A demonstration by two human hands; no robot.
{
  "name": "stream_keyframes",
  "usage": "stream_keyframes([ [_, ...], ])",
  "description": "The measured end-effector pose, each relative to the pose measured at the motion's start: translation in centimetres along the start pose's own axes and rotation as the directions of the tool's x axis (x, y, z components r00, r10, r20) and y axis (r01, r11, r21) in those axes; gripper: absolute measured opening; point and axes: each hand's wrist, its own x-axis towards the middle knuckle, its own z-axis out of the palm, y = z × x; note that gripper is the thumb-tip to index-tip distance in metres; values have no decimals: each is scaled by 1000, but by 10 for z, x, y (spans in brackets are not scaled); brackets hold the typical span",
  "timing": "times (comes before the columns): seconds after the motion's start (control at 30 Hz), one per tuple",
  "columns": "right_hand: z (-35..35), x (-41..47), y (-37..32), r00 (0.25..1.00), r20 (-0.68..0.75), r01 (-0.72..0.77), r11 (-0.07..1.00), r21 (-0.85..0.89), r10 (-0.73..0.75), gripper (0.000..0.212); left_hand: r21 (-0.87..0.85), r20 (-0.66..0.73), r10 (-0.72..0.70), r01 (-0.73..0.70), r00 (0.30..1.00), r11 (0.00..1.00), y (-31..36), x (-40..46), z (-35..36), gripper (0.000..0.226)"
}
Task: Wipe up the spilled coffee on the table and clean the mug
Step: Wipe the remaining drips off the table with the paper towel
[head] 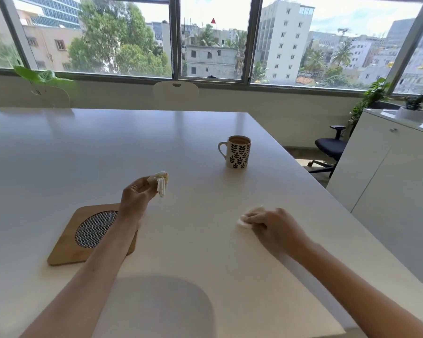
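Observation:
A white mug [237,152] with black leaf prints stands upright on the white table [83,154], handle to the left, coffee inside. My left hand [137,193] is raised above the table and grips a crumpled, coffee-stained tissue [162,182]. My right hand [274,226] presses a second white tissue [248,217] flat on the table, nearer me and to the right of the mug. I see no coffee puddle on the table surface.
A square wooden trivet [66,245] with a woven round centre lies under my left forearm. White chairs [175,93] stand behind the far edge. A black office chair [331,147] and a white cabinet [388,172] stand to the right of the table.

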Motion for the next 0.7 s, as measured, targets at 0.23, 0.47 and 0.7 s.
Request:
stream_keyframes([
  [0.23,-38,1,45,879,-70,-473,843,-255,472,27,30,4,-2,2,1000,1000,1,-1,0,18],
  [0.47,-19,5,-24,838,2,-526,809,-264,546,29,58,7,-2,2,1000,998,4,-3,2,19],
  [0.7,9,-4,-117,920,175,-328,933,-147,351,26,80,14,3,-4,1000,997,9,-7,4,23],
])
